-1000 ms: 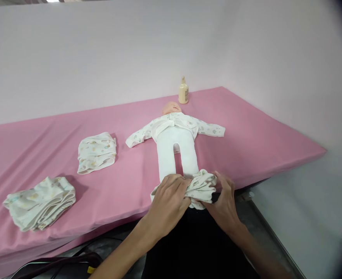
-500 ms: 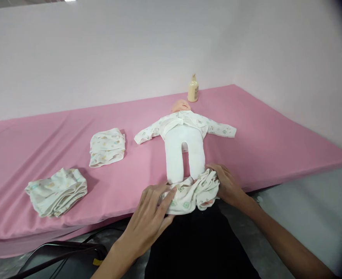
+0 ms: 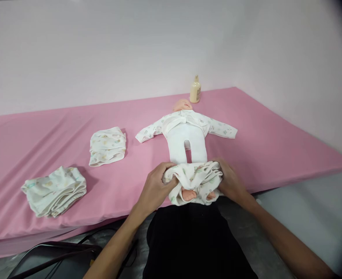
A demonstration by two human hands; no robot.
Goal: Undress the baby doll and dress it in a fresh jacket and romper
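Left hand (image 3: 155, 190) and right hand (image 3: 231, 182) both closed on bunched printed pants (image 3: 195, 180), one per side | pants gathered over doll (image 3: 186, 130) feet at near edge of pink mat (image 3: 275, 135) | doll on its back, head by lotion bottle (image 3: 195, 90) | folded clothes (image 3: 107, 146) and second pile (image 3: 54, 190) well left

Looks like a childcare training room, not a home. Long pink padded mat (image 3: 43, 131) against a bare pale wall (image 3: 101, 50); on the mat a baby doll (image 3: 186, 128) in a printed top, folded baby clothes (image 3: 107, 146) left of the doll, a lotion bottle (image 3: 195, 90) just behind its head. Grey concrete floor (image 3: 310, 209) right of the mat.
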